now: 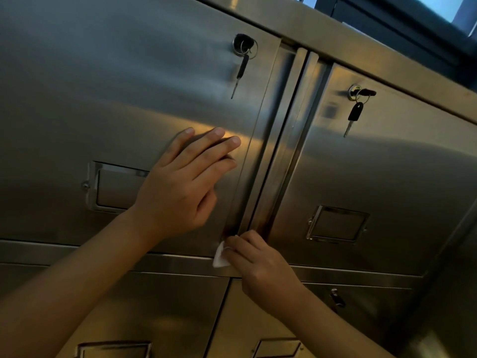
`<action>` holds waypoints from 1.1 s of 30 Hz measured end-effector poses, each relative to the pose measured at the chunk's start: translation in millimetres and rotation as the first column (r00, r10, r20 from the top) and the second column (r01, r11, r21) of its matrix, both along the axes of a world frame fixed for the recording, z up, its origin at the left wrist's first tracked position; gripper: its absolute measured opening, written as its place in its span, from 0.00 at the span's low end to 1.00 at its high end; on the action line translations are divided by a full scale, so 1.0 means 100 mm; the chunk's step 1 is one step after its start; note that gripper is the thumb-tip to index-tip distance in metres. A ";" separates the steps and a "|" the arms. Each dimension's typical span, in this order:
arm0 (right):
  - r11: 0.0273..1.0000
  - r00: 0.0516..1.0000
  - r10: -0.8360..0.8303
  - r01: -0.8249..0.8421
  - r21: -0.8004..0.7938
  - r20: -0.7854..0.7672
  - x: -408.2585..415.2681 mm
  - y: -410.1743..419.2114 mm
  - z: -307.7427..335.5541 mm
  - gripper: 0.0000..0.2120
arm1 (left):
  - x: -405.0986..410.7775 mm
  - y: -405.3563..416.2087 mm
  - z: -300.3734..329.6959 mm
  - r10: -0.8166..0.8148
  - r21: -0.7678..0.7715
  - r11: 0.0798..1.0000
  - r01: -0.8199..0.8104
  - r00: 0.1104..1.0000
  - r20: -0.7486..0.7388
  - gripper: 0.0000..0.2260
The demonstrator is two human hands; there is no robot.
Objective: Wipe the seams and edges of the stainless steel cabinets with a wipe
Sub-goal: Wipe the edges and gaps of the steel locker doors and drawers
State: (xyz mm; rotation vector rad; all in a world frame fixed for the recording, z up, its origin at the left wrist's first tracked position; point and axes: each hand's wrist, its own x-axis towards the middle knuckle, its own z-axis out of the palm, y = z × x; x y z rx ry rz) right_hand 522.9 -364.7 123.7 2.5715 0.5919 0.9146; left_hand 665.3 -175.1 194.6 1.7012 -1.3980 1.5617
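Two upper stainless steel cabinet doors meet at a vertical seam with folded metal edges. My left hand lies flat with straight fingers on the left door, close to its right edge. My right hand pinches a small white wipe and holds it at the bottom of the seam, where the left door's lower corner meets the horizontal rail. Most of the wipe is hidden under my fingers.
Keys hang from the lock of the left door and the lock of the right door. Each door carries a metal label holder. Lower cabinet doors sit under the rail. A window shows at the top right.
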 end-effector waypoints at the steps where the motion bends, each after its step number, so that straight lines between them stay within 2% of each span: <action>1: 1.000 1.000 0.001 -0.001 -0.003 -0.002 0.00 0.00 -0.02 0.15 | 0.00 0.00 0.00 0.001 -0.001 1.000 -0.001 1.000 0.003 0.20; 5: 0.998 1.000 0.015 -0.015 -0.060 0.008 -0.01 0.01 0.04 0.15 | -0.01 0.00 0.00 0.004 -0.004 1.000 -0.004 1.000 0.008 0.20; 12: 1.000 0.959 0.005 -0.001 -0.012 0.282 0.08 -0.06 1.04 0.12 | 0.01 -0.01 -0.01 -0.002 -0.005 1.000 0.002 1.000 0.000 0.20; 16: 1.000 0.941 0.007 -0.011 0.011 0.338 0.17 -0.04 1.26 0.12 | 0.01 0.00 -0.01 -0.010 -0.009 1.000 0.010 1.000 -0.004 0.20; 20: 0.999 0.957 0.029 -0.039 0.029 0.289 0.17 -0.07 0.94 0.11 | 0.02 0.00 -0.01 -0.007 -0.008 1.000 0.007 1.000 -0.003 0.19; 27: 0.996 0.992 0.084 -0.086 0.012 0.097 0.09 -0.07 0.09 0.10 | 0.01 -0.01 -0.01 -0.006 -0.005 1.000 0.006 1.000 -0.001 0.19; 31: 0.994 0.994 0.100 -0.098 -0.043 0.053 0.08 -0.10 0.05 0.15 | 0.02 0.00 -0.01 -0.006 -0.005 1.000 0.006 1.000 0.003 0.19; 33: 0.991 0.993 0.108 -0.103 -0.089 0.054 0.07 -0.12 0.14 0.13 | 0.03 -0.01 -0.01 -0.006 -0.001 1.000 0.006 1.000 -0.001 0.20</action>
